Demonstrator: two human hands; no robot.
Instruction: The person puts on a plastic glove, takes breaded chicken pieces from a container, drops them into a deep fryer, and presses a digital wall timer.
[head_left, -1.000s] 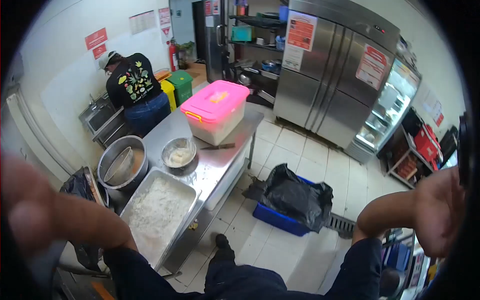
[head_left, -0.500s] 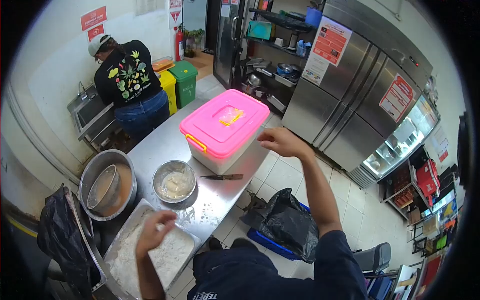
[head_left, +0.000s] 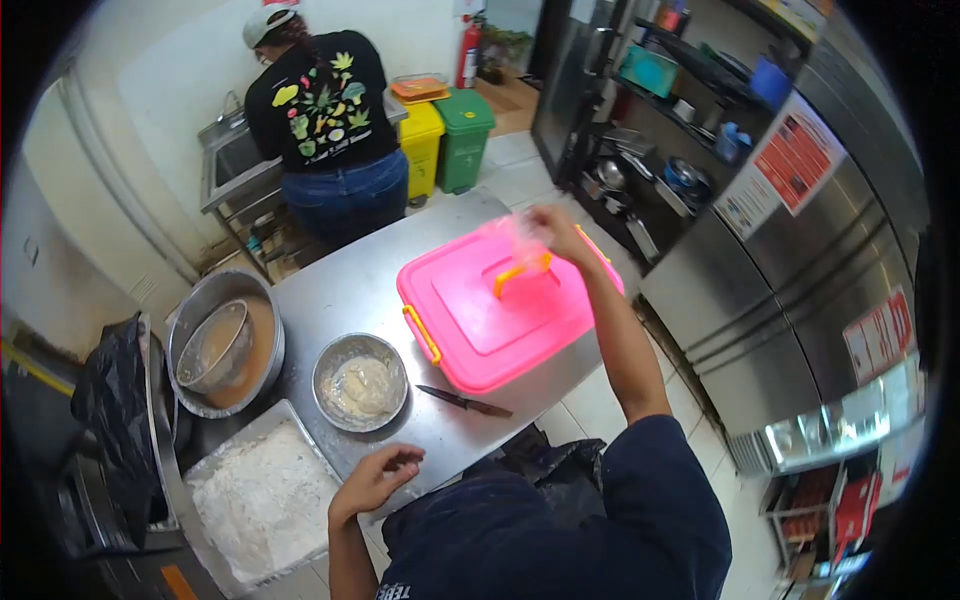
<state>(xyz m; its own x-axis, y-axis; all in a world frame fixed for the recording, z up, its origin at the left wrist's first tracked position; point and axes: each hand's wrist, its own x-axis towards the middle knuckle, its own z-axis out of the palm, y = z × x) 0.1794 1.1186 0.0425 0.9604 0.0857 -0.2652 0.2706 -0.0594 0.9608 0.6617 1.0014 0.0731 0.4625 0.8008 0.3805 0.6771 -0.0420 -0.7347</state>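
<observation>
A large bin with a pink lid (head_left: 470, 330) stands on the steel table (head_left: 320, 275). My right hand (head_left: 555, 232) is over the lid's far side, its fingers closed on a thin clear plastic bag (head_left: 525, 245), blurred by motion, beside the raised yellow handle (head_left: 512, 272). My left hand (head_left: 375, 480) hangs at the table's near edge, fingers apart and holding nothing. Beyond it sits a metal bowl (head_left: 360, 382) with pale, wet dough. A knife (head_left: 463, 401) lies between the bowl and the bin. At the left is a tray of white flour (head_left: 262, 495).
A big pot (head_left: 265, 375) of brownish liquid with a sieve stands at the left. A person (head_left: 330, 130) faces the sink (head_left: 238, 155). Yellow (head_left: 422, 150) and green (head_left: 463, 140) bins stand behind the table, shelves and a steel fridge (head_left: 800, 260) to the right.
The view has come closer to the table. My right hand has moved in over the pink lid and taken hold of the clear bag. My left hand is now near the table's front edge.
</observation>
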